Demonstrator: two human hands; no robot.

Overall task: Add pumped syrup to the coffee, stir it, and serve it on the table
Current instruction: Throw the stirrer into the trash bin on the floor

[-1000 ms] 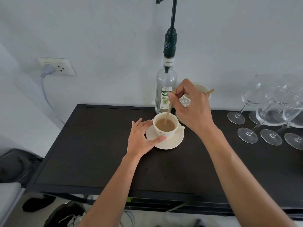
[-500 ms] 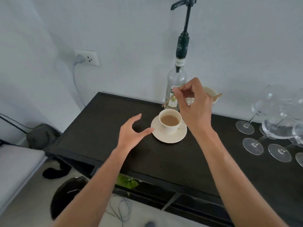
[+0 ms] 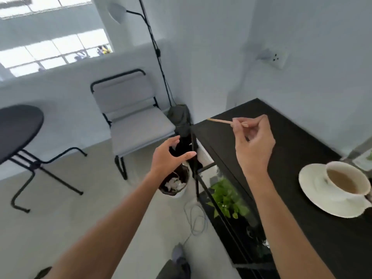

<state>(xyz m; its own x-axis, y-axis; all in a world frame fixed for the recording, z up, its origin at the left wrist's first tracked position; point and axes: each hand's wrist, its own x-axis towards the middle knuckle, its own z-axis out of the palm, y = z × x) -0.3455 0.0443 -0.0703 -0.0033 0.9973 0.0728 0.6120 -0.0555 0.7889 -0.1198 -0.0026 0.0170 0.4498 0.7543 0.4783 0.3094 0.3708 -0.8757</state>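
**Coffee cup stands stirred on the counter while the stick heads for the bin**

The coffee cup (image 3: pixel 347 181) sits on its saucer (image 3: pixel 314 190), well off to the right of both hands, on the black counter (image 3: pixel 281 141). It is full of milky brown coffee and no hand touches it.

The right hand (image 3: pixel 254 141) is raised above the counter's near-left corner, fingers curled, pinching the wooden stir stick (image 3: pixel 220 121) between thumb and fingertips. The stick points away to the left, roughly level, likely so that any drip stays off the cup and the stick leads toward the floor side.

The left hand (image 3: pixel 170 156) hangs beyond the counter edge, left of the right hand, half open with thumb and fingers spread in a loose curve, holding nothing. Just below and beyond it stands a small waste bin (image 3: pixel 175 184) with crumpled white paper inside. That placement suggests the stick is meant for the bin, the free hand simply balancing the turn.

Judging by the stick being out of the cup, stirring looks finished; serving is not yet done. The round dark table (image 3: pixel 18 127) far left of the left hand, beside a grey chair (image 3: pixel 134 117), seems the probable place for the cup.
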